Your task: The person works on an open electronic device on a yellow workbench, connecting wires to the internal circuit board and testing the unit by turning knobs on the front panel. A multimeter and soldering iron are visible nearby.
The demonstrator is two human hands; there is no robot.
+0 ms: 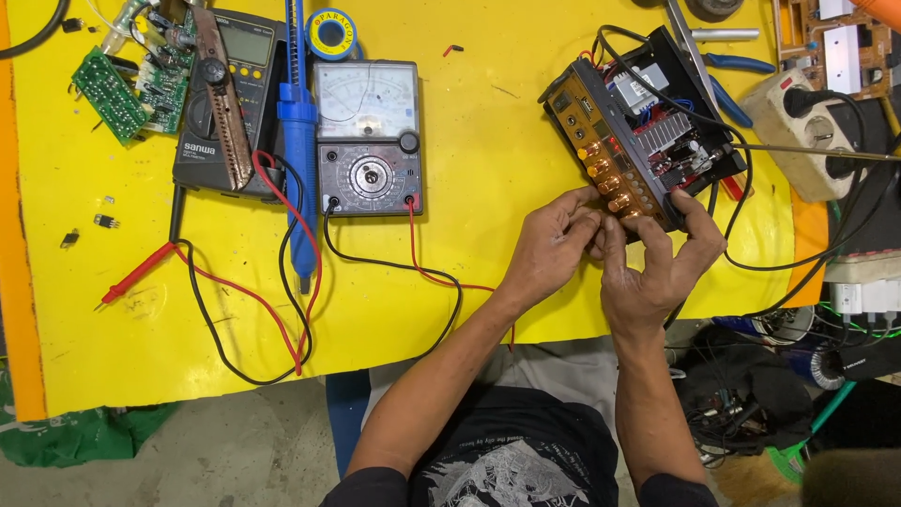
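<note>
Nearest the camera, the person's two forearms are reaching forward over the edge of the yellow bench (488,282). The left hand (554,249) is curling its fingers (584,223) against the front panel of an opened amplifier unit (643,127), pinching at one of the row of copper-coloured knobs (615,188); whether anything small is held between them cannot be told. The right hand (662,268) is gripping the near corner of the same unit, thumb on the dark end, fingers closed around it and steadying it. The amplifier is lying just beyond both hands, its long axis running diagonally from far left to near right, so the knob row is facing the left hand. Well to the left, an analogue meter (368,136) is sitting with red and black leads (282,319) trailing toward the bench edge, beside a blue solder sucker (298,141) and a digital multimeter (221,94). Farthest off, green circuit boards (131,80) are lying in the corner.
</note>
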